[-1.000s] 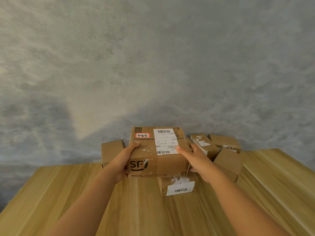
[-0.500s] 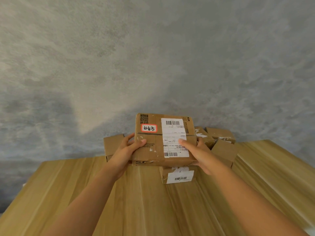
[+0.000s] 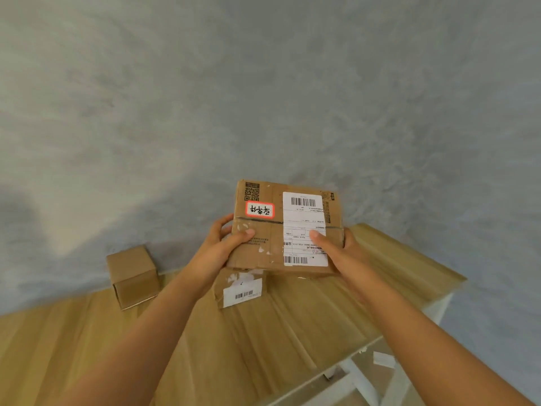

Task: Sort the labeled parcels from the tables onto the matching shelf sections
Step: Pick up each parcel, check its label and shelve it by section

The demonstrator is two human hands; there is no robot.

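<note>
1. A flat cardboard parcel point(image 3: 285, 227) is held up in the air above the wooden table point(image 3: 263, 341), its broad face tilted towards the camera.
2. The left hand point(image 3: 224, 249) grips the parcel's left edge: the thumb lies curled over the front face and the fingers wrap behind the edge.
3. The right hand point(image 3: 336, 250) grips the right side in the same way, thumb pressed on the white shipping label point(image 3: 304, 227) and fingers curled round the right edge.
4. A red-bordered sticker point(image 3: 260, 210) with handwritten characters sits on the parcel's upper left, just below a printed QR code (the writing appears upside down from this view).
5. The shipping label carries one barcode near its top and another near its bottom; its small print is too fine to read.
6. On the table just below the held parcel lies a small box point(image 3: 240, 290) with a white barcode label, partly hidden by the left wrist.
7. Further left, near the grey wall point(image 3: 263, 98), a plain brown box point(image 3: 133, 276) stands on the table, well apart from the hands.
8. White table legs point(image 3: 360, 373) show at the lower right under the tabletop's edge.
</note>
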